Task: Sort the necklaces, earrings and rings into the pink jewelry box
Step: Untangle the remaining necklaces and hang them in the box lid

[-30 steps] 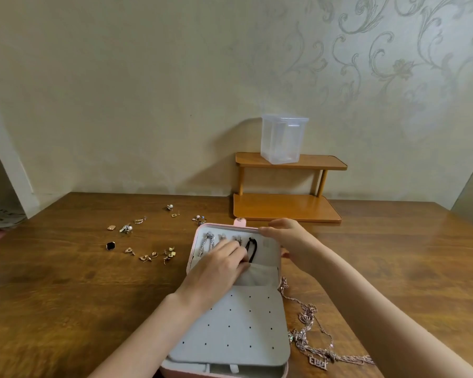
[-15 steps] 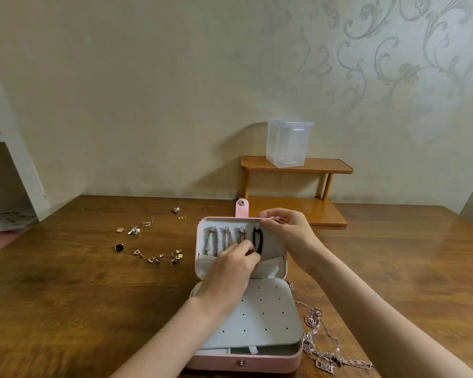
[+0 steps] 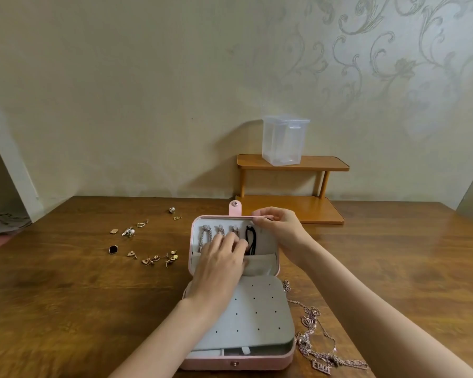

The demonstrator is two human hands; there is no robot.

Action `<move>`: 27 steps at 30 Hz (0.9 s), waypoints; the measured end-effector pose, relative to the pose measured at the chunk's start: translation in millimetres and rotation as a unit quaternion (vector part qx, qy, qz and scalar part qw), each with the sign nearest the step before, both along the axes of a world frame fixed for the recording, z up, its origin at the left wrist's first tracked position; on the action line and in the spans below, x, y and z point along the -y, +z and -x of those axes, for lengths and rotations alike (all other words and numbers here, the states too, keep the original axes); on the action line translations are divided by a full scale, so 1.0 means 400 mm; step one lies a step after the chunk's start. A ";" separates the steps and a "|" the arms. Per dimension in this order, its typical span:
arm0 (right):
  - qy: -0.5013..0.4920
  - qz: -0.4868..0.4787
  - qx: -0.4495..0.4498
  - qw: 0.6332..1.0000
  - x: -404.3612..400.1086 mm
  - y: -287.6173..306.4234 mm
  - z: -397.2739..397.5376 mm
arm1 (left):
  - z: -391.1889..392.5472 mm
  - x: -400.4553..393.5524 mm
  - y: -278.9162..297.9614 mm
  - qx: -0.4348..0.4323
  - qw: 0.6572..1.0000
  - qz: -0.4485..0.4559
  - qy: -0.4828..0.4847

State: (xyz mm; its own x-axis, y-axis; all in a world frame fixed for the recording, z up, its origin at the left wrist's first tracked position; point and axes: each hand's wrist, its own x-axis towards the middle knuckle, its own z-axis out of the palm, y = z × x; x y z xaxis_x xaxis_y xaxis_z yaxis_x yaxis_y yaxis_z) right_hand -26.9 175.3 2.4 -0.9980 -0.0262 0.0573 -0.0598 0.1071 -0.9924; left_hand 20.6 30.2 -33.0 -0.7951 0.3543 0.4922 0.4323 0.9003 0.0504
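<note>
Over the open pink jewelry box [image 3: 238,360], left hand [image 3: 219,264] fingers spread on lid chains [image 3: 206,237]; right hand [image 3: 280,231] pinches lid rim; earrings [image 3: 150,259] left of box on bench [image 3: 66,296].

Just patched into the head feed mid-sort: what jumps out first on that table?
The open pink jewelry box sits front and centre, with both hands at its raised lid: the left hand lies over the hung chains, and the right hand pinches the lid's top edge. Loose earrings and rings lie scattered on the wooden table to the box's left. A tangle of necklaces lies by its right side.
</note>
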 end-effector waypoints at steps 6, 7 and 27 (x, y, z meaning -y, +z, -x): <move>0.004 -0.013 0.035 0.999 0.020 -0.017 0.043 | -0.042 -0.013 -0.048 0.042 0.995 -0.030 -0.088; -0.004 -0.026 0.042 0.999 0.022 -0.027 0.052 | -0.039 -0.013 -0.061 0.059 0.993 -0.035 -0.094; 0.212 -0.579 0.059 0.785 -0.195 0.017 -0.168 | -0.031 -0.053 0.027 0.122 0.989 -0.031 -0.071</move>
